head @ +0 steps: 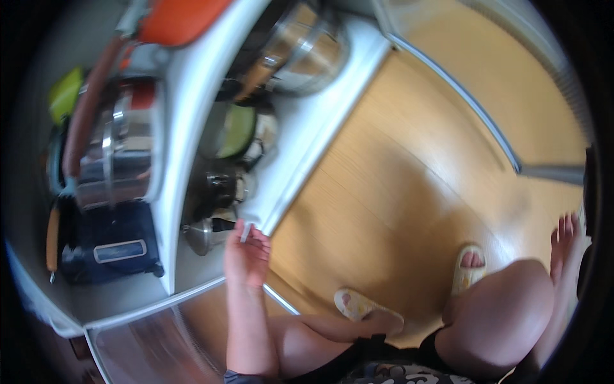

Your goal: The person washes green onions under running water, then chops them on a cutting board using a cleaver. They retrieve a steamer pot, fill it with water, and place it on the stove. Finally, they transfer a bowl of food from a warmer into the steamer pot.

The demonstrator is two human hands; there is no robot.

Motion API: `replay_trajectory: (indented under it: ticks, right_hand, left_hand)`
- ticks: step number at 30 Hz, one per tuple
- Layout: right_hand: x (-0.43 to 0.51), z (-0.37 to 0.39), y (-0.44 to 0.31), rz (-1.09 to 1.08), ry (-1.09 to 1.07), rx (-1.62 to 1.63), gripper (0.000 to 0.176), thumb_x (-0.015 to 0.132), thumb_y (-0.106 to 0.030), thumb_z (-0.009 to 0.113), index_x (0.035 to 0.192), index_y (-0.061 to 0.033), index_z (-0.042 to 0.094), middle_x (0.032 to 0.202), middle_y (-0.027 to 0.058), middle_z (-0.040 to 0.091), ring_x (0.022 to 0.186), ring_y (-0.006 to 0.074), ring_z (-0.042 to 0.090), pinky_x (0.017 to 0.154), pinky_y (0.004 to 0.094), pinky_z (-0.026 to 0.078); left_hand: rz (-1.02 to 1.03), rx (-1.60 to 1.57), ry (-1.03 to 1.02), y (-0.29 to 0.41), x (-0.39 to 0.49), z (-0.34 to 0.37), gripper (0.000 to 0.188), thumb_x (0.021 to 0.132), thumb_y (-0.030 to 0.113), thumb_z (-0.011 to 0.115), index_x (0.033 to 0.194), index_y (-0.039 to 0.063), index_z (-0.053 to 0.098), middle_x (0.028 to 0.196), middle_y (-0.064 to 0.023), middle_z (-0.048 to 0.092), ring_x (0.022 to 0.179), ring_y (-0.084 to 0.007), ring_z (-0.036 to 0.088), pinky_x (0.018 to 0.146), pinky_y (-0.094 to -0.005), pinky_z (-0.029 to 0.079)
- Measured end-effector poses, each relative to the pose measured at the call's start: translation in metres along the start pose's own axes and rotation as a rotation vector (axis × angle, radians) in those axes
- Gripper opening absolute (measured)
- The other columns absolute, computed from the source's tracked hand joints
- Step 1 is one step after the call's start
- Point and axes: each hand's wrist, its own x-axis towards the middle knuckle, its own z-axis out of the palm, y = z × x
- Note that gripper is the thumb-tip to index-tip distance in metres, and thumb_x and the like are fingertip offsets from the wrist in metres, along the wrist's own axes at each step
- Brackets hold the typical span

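My left hand [247, 254] reaches to the front edge of the lower shelf, palm up and fingers curled. Between its thumb and fingers sits a small pale strip [246, 232], too blurred to name. Right behind the fingertips stands a metal stovetop coffee pot [201, 236] with a black handle; a second, dark and silver pot [225, 185] is farther along. My right hand [566, 242] is at the far right rim, past my bent knee, fingers pointing away. Whether it touches the pale and dark thing beside it is hidden.
The upper shelf [184, 120] carries a steel pot [117, 144], a dark blue box [112, 245] and an orange pan [182, 21]. Below are a green item [237, 132] and a wooden-handled saucepan [312, 57]. Opened cabinet doors [460, 91] flank the wood floor [383, 144].
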Motion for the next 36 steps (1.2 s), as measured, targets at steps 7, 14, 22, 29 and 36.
replay_trajectory:
  ticks: [7,14,22,29,36]
  right_hand:
    - [-0.027,0.05,-0.017,-0.218,0.167,-0.013,0.054,0.103,-0.04,0.045,0.149,-0.0123,0.037,0.153,0.0112,0.038,0.143,0.0234,0.034,0.114,0.04,0.028]
    - [-0.122,0.12,-0.077,-0.892,0.002,-0.239,0.024,0.088,0.0,0.059,0.11,0.0043,0.052,0.104,0.0175,0.055,0.096,0.0256,0.054,0.086,0.0374,0.048]
    - [-0.18,0.136,-0.095,-0.998,-0.394,-0.178,0.019,0.093,-0.004,0.056,0.111,-0.0022,0.05,0.108,0.0109,0.051,0.098,0.0216,0.052,0.089,0.0361,0.046]
    - [-0.227,0.161,-0.127,-1.213,-0.696,-0.622,0.019,0.081,-0.002,0.065,0.098,-0.0004,0.056,0.092,0.0167,0.057,0.087,0.0283,0.057,0.078,0.0377,0.046]
    - [-0.212,0.297,-0.098,-0.911,-1.287,-0.661,0.016,0.084,-0.009,0.065,0.094,0.0011,0.056,0.081,0.0133,0.06,0.073,0.0268,0.06,0.066,0.0354,0.05]
  left_hand:
    - [-0.022,-0.131,0.002,-0.009,0.007,0.013,0.021,0.092,0.009,0.057,0.113,0.011,0.053,0.093,-0.0069,0.059,0.076,-0.018,0.06,0.069,-0.0322,0.055]
    - [0.017,-0.235,0.056,0.002,0.013,0.03,0.043,0.09,0.006,0.054,0.132,0.01,0.044,0.089,-0.0061,0.057,0.071,-0.0162,0.058,0.064,-0.0298,0.054]
    - [0.597,0.351,-0.121,-0.014,0.017,0.056,0.047,0.087,0.006,0.061,0.13,0.007,0.042,0.102,-0.0062,0.056,0.078,-0.0146,0.055,0.069,-0.0267,0.049]
    - [1.027,0.745,-0.259,0.001,0.03,0.145,0.049,0.082,0.007,0.065,0.127,0.005,0.046,0.122,-0.0151,0.054,0.102,-0.0273,0.057,0.085,-0.0379,0.049]
    - [-0.006,0.244,-0.099,0.024,0.09,0.234,0.042,0.087,0.03,0.07,0.113,0.002,0.054,0.112,-0.0153,0.057,0.093,-0.025,0.061,0.077,-0.04,0.059]
